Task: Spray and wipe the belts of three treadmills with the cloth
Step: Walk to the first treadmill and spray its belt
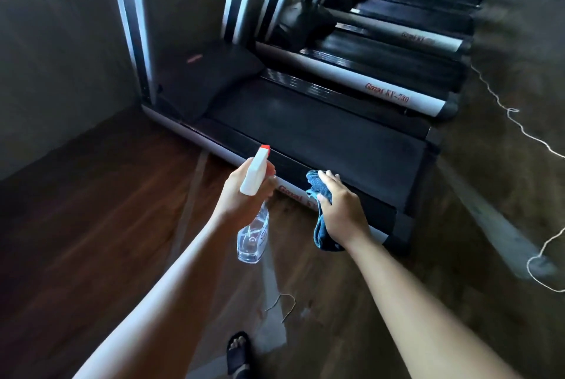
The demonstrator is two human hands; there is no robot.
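Both hands reached forward, apart from each other, each clamped on its own tool. The left hand [244, 192] gripped a spray bottle by the neck. The right hand [342, 210] curled its fingers over a bunched cloth.

A dark wooden floor [91, 225] filled the lower part of the view. A row of treadmills [397, 72] stood side by side on it, running away toward the upper right. The nearest treadmill's belt [321, 134], wide, black and matte, lay just beyond the hands. No sheen of liquid could be made out on it, so the work on this belt looked to be only starting.

The spray bottle [253, 235] was clear plastic, about half full, with a white trigger head and a red nozzle. It was tipped forward so that the nozzle pointed at the belt, probably ready to spray.

The cloth [322, 231] was blue and hung down from the palm. It was held just above the treadmill's near side rail, close enough to wipe once the belt was wet.

A pale cord [519, 124] trailed across the floor at the right. One foot in a dark sandal [240, 354] showed at the bottom edge.
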